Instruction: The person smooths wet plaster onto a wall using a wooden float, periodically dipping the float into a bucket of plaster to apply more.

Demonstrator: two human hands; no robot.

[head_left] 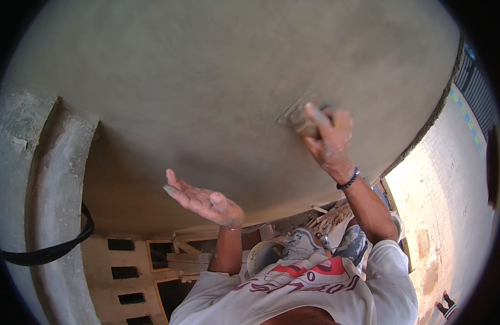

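A broad wall of smooth grey plaster fills the upper part of the view. My right hand, smeared with pale plaster and wearing a dark beaded bracelet at the wrist, is closed round a plastering trowel. The trowel's flat plate lies against the wall; motion blurs it, and my fingers hide most of its handle. Lower and to the left, my left hand is raised palm up with its fingers apart, holding nothing. A lump of grey plaster clings to one of its fingertips.
A grooved concrete column stands at the left, with a black cable looped across it. Below me are a white bucket and scattered wood pieces. Paving stretches away on the right, where another person's legs show.
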